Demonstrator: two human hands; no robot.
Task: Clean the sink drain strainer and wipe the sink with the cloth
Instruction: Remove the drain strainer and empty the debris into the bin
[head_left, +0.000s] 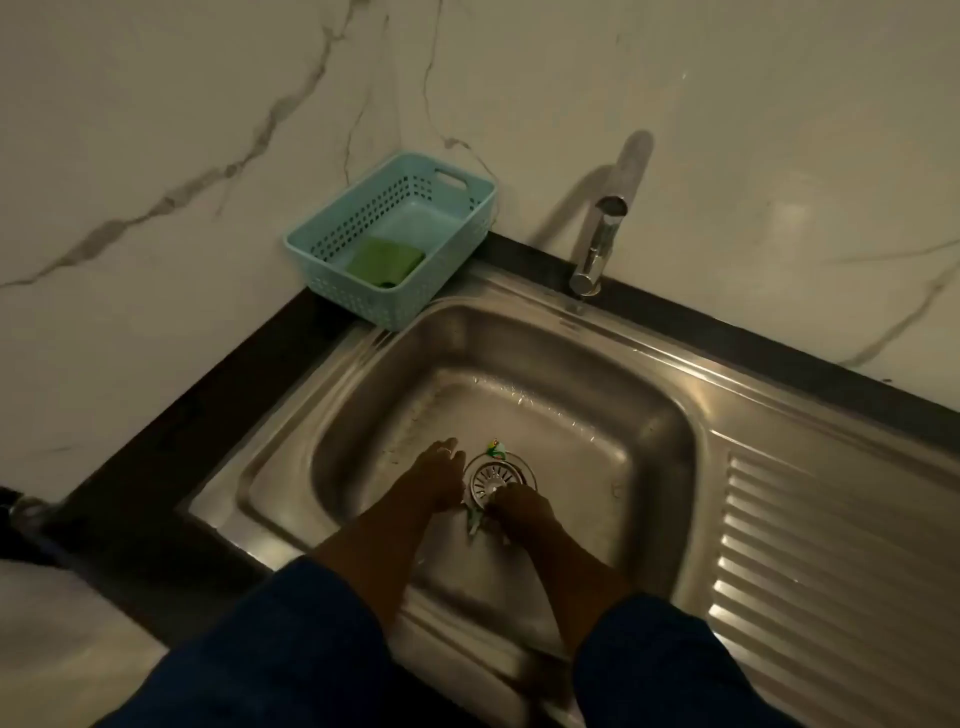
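Observation:
A round metal drain strainer (493, 475) sits in the floor of the steel sink (613, 374). My left hand (435, 478) rests flat on the sink floor just left of the strainer, fingers together. My right hand (519, 512) is at the strainer's near edge, fingertips touching its rim; whether it grips the strainer is unclear. Small green scraps lie at the strainer's far edge (496, 449) and between my hands (474, 525). A folded green cloth (384, 261) lies in a pale blue basket (332, 270) at the sink's far left corner.
A chrome tap (597, 244) stands behind the sink on the black counter edge (182, 415). A ribbed steel draining board (831, 561) runs to the right. Marble wall panels rise behind and to the left.

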